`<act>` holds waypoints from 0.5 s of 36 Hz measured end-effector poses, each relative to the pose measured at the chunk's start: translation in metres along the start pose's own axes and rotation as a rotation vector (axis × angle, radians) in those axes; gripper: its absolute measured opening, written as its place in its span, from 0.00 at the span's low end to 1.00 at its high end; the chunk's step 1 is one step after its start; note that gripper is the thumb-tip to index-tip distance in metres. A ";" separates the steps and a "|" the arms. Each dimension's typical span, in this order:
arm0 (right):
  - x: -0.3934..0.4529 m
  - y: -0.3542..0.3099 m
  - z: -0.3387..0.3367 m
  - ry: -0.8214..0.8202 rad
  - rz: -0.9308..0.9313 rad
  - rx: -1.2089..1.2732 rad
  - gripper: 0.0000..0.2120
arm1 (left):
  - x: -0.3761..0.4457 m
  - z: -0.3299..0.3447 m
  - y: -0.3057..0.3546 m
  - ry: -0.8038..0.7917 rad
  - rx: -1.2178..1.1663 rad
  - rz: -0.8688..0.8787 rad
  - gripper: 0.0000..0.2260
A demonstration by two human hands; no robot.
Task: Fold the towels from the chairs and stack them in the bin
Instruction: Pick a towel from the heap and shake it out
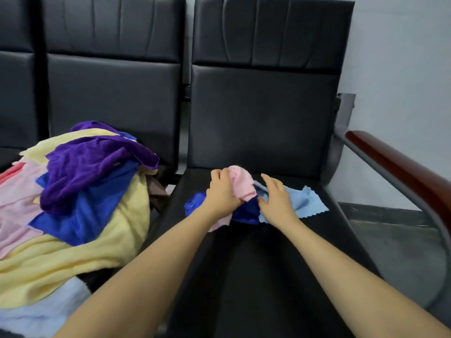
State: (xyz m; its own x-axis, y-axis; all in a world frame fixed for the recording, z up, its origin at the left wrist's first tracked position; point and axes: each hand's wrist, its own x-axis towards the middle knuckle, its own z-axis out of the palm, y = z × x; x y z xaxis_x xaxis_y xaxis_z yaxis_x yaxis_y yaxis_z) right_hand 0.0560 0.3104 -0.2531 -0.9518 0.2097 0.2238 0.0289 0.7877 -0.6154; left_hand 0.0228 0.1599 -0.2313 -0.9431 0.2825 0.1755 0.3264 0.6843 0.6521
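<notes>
Head view, risk: the pink towel (240,185), the dark blue towel (246,212) and the light blue cloth (301,201) lie bunched together on the black chair seat (256,264); lifting the pink one may well drag the others along, since they overlap.
Head view, second risk: the light blue cloth, being thin and pressed only near one end, could slide over the smooth seat.
Left hand (223,191): fingers curled round the pink towel, gripping it above the dark blue one.
Right hand (275,198): fingers spread and straight, resting flat on the light blue cloth, just beside the pink towel.
Remaining towels: a mixed pile (73,191) of purple, blue, yellow and pink on the neighbouring chair, unfolded.
Bin: not in view.
</notes>
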 end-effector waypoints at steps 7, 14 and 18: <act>-0.017 0.000 0.002 0.044 0.019 0.044 0.11 | -0.018 0.014 0.003 -0.039 0.016 -0.010 0.20; -0.046 -0.002 -0.009 -0.049 0.001 0.300 0.19 | -0.047 0.010 0.009 0.106 -0.104 0.013 0.09; -0.064 -0.003 -0.013 -0.016 -0.067 0.494 0.17 | -0.058 0.005 0.014 0.121 -0.152 0.040 0.09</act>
State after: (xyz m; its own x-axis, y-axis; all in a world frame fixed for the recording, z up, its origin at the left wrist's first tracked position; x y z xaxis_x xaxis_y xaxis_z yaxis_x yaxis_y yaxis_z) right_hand 0.1203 0.3022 -0.2556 -0.9512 0.1564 0.2660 -0.1769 0.4300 -0.8853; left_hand 0.0821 0.1563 -0.2355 -0.9335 0.2182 0.2846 0.3586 0.5620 0.7453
